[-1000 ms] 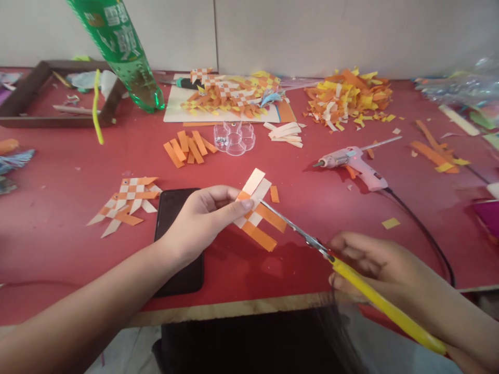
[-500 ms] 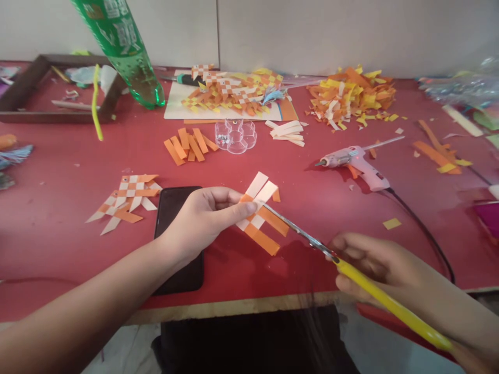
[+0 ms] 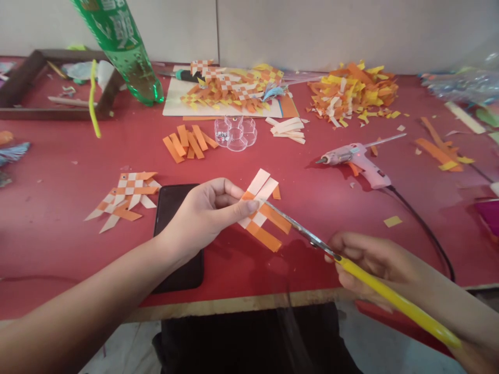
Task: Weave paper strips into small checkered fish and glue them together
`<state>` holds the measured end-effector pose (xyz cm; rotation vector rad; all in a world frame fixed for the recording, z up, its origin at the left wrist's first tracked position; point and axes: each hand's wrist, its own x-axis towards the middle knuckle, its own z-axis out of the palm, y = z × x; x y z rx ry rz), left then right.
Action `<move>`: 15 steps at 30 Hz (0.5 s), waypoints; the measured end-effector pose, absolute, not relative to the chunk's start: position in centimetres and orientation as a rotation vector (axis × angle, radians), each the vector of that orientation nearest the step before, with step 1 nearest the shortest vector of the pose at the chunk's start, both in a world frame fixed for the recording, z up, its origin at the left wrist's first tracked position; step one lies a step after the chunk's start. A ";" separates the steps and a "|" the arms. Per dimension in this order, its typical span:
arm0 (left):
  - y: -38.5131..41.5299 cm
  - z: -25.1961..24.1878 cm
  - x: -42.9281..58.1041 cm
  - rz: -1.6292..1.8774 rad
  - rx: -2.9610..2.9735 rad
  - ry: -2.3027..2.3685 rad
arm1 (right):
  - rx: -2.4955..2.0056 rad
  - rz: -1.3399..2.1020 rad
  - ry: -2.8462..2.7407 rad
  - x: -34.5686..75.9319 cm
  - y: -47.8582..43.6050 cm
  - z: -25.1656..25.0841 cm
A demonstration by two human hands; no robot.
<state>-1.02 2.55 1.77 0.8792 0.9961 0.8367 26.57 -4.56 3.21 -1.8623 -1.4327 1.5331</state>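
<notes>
My left hand [image 3: 206,213] pinches a small woven piece of orange and cream paper strips [image 3: 262,209] above the red table [image 3: 78,249]. My right hand [image 3: 374,262] grips yellow-handled scissors [image 3: 351,265], whose blades reach left and touch the woven piece between its strips. A black phone [image 3: 177,234] lies flat under my left wrist. A finished woven paper fish [image 3: 127,197] rests left of the phone.
A pink glue gun [image 3: 356,158] with its black cord lies at right. Loose orange strips [image 3: 189,143], a clear plastic tray [image 3: 236,134], cream strips [image 3: 287,129], a scrap pile [image 3: 353,93], a board of woven fish [image 3: 230,91], a green bottle [image 3: 125,47] and a wooden frame [image 3: 23,88] stand farther back.
The woven piece and both hands have barely shifted; the scissors stay at the strips. The view tilted down slightly.
</notes>
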 end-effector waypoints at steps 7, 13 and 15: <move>2.5 1.9 -1.1 0.845 0.870 1.014 | -1.765 1.950 -1.416 27.6 -4.1 2.9; 2.6 2.0 -1.0 0.836 0.886 1.017 | -1.799 1.901 -1.281 27.6 -4.6 2.1; 2.5 2.0 -1.0 0.834 0.889 1.005 | -1.802 1.918 -1.251 27.4 -4.7 2.1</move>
